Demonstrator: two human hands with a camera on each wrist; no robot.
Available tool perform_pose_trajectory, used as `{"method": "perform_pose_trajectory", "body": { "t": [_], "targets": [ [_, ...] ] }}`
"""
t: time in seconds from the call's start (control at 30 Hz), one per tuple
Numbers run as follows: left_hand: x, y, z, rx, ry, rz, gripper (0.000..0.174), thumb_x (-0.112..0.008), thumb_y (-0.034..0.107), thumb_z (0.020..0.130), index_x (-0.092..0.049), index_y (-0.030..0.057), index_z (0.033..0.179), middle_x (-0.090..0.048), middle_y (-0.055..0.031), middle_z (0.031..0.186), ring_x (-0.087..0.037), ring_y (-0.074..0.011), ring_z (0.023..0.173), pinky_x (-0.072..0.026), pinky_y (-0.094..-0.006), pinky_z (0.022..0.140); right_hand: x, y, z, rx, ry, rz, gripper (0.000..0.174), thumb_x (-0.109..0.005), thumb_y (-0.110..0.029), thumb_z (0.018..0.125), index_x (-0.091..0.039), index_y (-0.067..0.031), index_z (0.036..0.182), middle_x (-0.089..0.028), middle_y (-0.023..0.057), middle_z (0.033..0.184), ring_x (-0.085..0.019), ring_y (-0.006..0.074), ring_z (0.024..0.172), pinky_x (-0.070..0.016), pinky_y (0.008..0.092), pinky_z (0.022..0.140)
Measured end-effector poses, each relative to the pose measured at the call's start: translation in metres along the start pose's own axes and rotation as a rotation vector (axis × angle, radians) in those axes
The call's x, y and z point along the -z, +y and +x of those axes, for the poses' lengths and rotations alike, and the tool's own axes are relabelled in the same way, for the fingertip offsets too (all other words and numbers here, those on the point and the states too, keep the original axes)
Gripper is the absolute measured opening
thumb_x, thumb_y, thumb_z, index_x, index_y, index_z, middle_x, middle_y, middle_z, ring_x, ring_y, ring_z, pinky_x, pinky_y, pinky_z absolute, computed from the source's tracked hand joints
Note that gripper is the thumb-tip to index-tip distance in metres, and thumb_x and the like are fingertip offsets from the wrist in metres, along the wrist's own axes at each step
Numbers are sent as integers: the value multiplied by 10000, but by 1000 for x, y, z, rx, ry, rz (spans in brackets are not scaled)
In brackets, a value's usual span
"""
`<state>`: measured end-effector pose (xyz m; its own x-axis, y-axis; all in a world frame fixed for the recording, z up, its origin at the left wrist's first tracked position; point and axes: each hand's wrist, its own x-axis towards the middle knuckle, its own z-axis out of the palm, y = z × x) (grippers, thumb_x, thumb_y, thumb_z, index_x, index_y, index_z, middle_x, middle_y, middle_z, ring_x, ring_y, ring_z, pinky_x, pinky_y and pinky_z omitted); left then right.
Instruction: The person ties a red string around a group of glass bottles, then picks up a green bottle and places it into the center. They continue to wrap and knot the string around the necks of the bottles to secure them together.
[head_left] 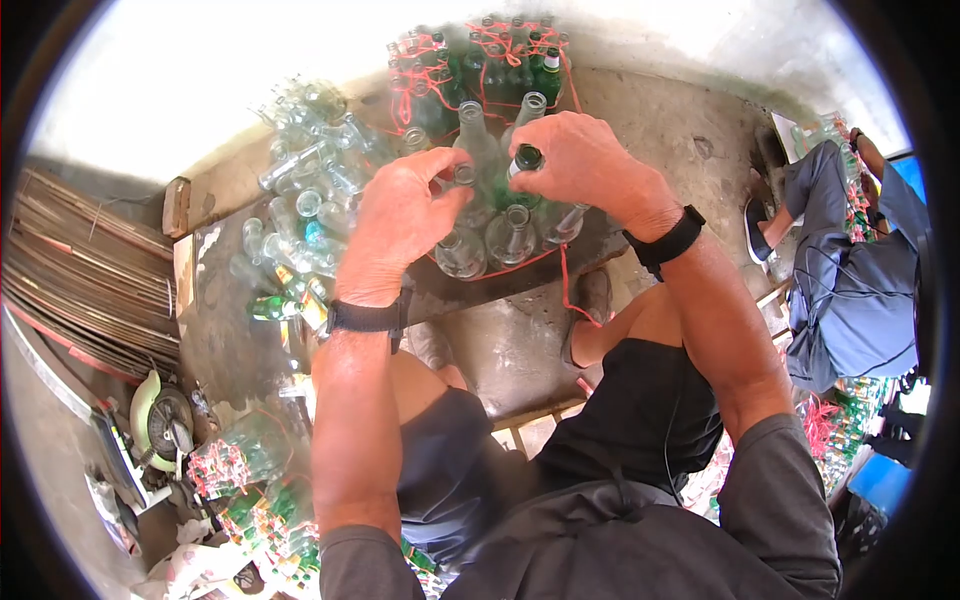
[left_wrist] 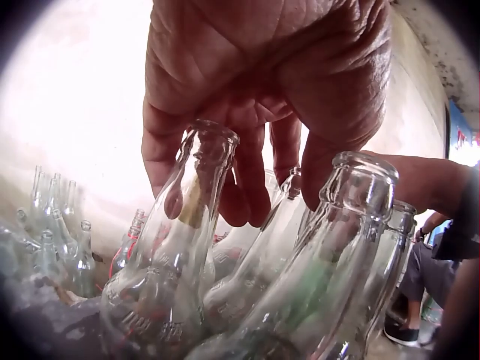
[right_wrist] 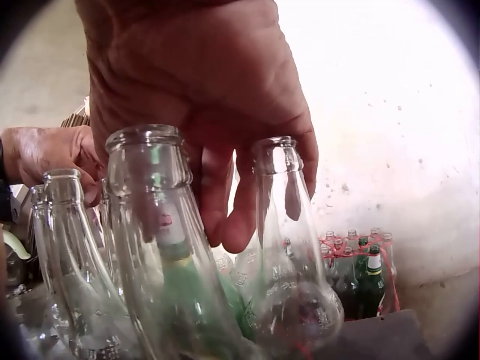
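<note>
Closely flanked by clear glass, a green bottle (head_left: 529,157) with a dark mouth, a white neck label and a yellowish band sits beneath the person's right hand (head_left: 595,170), thumb and fingers curled round its neck. Just left of the green bottle, a transparent bottle (head_left: 463,175) is pinched at its round mouth by the left hand (head_left: 400,205). On the green bottle's near side stand three clear bottles (head_left: 513,240); beyond it, bottles tied with red cord (head_left: 404,104) stand near a pale wall (head_left: 260,60).
</note>
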<state>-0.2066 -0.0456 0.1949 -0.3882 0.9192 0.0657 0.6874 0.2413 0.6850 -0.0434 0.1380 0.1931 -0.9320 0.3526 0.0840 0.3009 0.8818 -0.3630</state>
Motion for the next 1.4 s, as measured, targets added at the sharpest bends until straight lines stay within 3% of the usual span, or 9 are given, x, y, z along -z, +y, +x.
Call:
{"method": "perform_pose_trajectory", "body": {
  "t": [0.33, 0.43, 0.67, 0.77, 0.97, 1.23, 1.37, 1.4],
  "targets": [
    [-3, -2, -1, -8, 21, -5, 351, -790, 114, 861, -737, 75, 1206, -774, -138, 1064, -729, -249, 920, -582, -380, 838, -1, -3, 10, -108, -121, -77, 393, -804, -379, 763, -770, -111, 1048, -757, 124, 961, -713, 361, 977, -563, 496, 821],
    [-2, 0, -2, -5, 24, -6, 353, -789, 114, 861, -736, 75, 1208, -773, -140, 1074, -731, -255, 928, -581, -380, 843, -2, 0, 8, -72, -60, -49, 288, -755, -325, 764, -753, -85, 923, -755, 142, 871, -734, 373, 898, -578, 481, 819],
    [-2, -1, -1, -25, 7, 6, 376, -789, 116, 862, -731, 74, 1231, -770, -137, 1090, -728, -255, 934, -578, -379, 844, 3, 1, 2, -7, 38, 78, 279, -724, -307, 795, -728, -55, 914, -738, 179, 882, -707, 419, 889, -567, 517, 791],
    [-3, -3, 0, -24, 0, 11, 383, -791, 116, 863, -730, 73, 1238, -770, -138, 1082, -726, -257, 927, -576, -378, 847, 2, 0, 5, -43, -47, 12, 335, -746, -339, 824, -726, -65, 1017, -727, 173, 919, -693, 397, 925, -541, 492, 798],
    [-4, -5, -1, -25, 24, -17, 383, -782, 121, 866, -732, 78, 1243, -769, -136, 1077, -720, -248, 935, -569, -376, 854, -1, 1, 3, -21, 11, 33, 280, -711, -310, 807, -723, -51, 912, -741, 186, 909, -710, 419, 910, -567, 524, 794],
    [-5, -5, -3, -18, 32, 14, 376, -787, 142, 877, -738, 80, 1245, -768, -153, 1096, -724, -259, 982, -561, -384, 872, -3, 1, 3, -48, -12, 34, 328, -713, -355, 831, -744, -73, 996, -755, 171, 966, -719, 390, 977, -553, 532, 866],
    [-2, -2, -5, -18, 35, -25, 372, -774, 172, 897, -732, 57, 1249, -761, -156, 1148, -716, -277, 1042, -561, -398, 897, -6, 2, 0, -25, 6, -13, 386, -753, -401, 856, -730, -69, 1051, -746, 147, 944, -704, 371, 956, -527, 497, 833],
    [-4, -1, -7, -64, 110, 43, 387, -771, 196, 908, -722, 53, 1263, -754, -157, 1167, -705, -299, 1074, -558, -407, 919, -5, -2, -4, -8, 48, -49, 392, -742, -419, 876, -723, -70, 1054, -742, 149, 927, -700, 373, 947, -506, 501, 848]
  ]
}}
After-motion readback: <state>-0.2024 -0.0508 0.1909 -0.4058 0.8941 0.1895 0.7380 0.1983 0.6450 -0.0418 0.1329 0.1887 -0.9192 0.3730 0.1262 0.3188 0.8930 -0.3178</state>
